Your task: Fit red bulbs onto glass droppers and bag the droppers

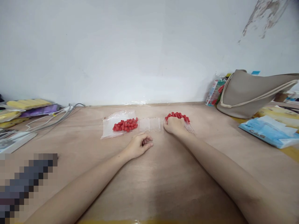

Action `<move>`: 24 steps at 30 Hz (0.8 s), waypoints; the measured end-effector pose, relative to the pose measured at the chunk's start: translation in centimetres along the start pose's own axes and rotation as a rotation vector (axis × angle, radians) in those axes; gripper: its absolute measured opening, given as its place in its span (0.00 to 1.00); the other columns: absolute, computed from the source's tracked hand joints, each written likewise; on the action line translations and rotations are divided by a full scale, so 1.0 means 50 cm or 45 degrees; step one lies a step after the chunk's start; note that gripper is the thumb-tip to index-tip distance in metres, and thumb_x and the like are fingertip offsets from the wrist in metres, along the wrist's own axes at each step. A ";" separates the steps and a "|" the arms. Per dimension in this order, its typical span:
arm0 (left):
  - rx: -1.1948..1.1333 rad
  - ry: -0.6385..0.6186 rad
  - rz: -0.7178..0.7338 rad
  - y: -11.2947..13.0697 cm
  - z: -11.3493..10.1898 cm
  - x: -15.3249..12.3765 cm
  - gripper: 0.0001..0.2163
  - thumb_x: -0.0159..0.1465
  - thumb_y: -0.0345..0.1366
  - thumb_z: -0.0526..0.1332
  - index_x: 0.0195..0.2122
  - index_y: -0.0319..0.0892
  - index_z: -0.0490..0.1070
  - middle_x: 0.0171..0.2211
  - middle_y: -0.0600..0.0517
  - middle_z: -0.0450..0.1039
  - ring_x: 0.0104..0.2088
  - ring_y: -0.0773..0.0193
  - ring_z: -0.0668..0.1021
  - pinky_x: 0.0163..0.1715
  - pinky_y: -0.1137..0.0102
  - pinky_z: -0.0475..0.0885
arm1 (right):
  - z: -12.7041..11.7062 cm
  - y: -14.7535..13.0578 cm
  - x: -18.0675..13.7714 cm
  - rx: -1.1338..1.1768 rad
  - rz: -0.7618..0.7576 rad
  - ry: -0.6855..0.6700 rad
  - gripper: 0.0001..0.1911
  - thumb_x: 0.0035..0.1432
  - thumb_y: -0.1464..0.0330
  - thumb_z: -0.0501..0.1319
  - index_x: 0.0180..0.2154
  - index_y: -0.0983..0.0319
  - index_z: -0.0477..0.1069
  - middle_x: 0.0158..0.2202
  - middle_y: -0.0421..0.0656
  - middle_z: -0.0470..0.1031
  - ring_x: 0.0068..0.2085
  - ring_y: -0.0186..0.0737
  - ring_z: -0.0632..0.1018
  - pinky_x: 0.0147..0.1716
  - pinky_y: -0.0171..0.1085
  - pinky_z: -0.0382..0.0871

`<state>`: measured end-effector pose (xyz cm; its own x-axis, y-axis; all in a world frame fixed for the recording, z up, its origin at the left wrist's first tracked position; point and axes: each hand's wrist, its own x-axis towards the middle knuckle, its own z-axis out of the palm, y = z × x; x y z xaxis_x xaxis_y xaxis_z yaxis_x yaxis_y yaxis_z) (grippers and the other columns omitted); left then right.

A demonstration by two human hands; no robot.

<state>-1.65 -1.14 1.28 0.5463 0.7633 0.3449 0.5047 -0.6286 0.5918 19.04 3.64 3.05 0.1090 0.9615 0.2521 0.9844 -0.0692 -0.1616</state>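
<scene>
Head view: right hand (174,125) closes over red caps (177,115); left hand (139,145) loosely curled, contents unclear; lettering on blue packet (268,132) unreadable.

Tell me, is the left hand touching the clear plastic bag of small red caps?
Apart. The head view shows bare wooden table between the left hand and the clear plastic bag.

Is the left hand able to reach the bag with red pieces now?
Probably yes. The left hand rests on the table near the bag, with only bare wood between them. The right hand lies farther right and does not cross the way.
</scene>
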 end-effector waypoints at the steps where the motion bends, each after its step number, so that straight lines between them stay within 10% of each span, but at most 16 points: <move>1: 0.000 -0.003 0.004 0.000 -0.001 0.000 0.08 0.56 0.36 0.59 0.35 0.39 0.70 0.28 0.52 0.67 0.27 0.68 0.70 0.28 0.72 0.68 | 0.001 -0.006 0.003 -0.004 0.012 -0.026 0.11 0.51 0.67 0.53 0.26 0.64 0.72 0.28 0.53 0.74 0.31 0.48 0.74 0.34 0.46 0.55; 10: 0.086 0.004 0.060 0.008 -0.001 -0.005 0.08 0.57 0.37 0.58 0.35 0.40 0.70 0.30 0.51 0.67 0.29 0.67 0.70 0.29 0.71 0.67 | -0.008 -0.033 -0.003 -0.028 0.014 -0.058 0.13 0.56 0.70 0.50 0.31 0.66 0.72 0.30 0.53 0.74 0.33 0.48 0.73 0.37 0.47 0.52; 15: 0.481 0.390 0.084 -0.001 -0.032 0.015 0.07 0.59 0.38 0.56 0.30 0.41 0.70 0.31 0.50 0.68 0.36 0.61 0.69 0.40 0.65 0.64 | -0.028 0.004 -0.069 -0.048 -0.322 0.134 0.13 0.60 0.71 0.44 0.35 0.67 0.66 0.29 0.51 0.73 0.30 0.44 0.71 0.36 0.43 0.53; 24: 1.000 0.336 -0.529 -0.064 -0.111 0.170 0.12 0.55 0.43 0.56 0.31 0.42 0.74 0.41 0.43 0.67 0.46 0.50 0.64 0.43 0.59 0.59 | 0.007 0.077 -0.148 0.242 -0.706 0.411 0.12 0.60 0.72 0.49 0.43 0.62 0.67 0.35 0.43 0.74 0.35 0.37 0.71 0.37 0.36 0.54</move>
<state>-2.32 8.17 6.34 0.0984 0.8987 0.4275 0.9868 -0.1436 0.0747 21.96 -3.67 0.22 -0.3411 0.7114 0.6145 0.8685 0.4885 -0.0834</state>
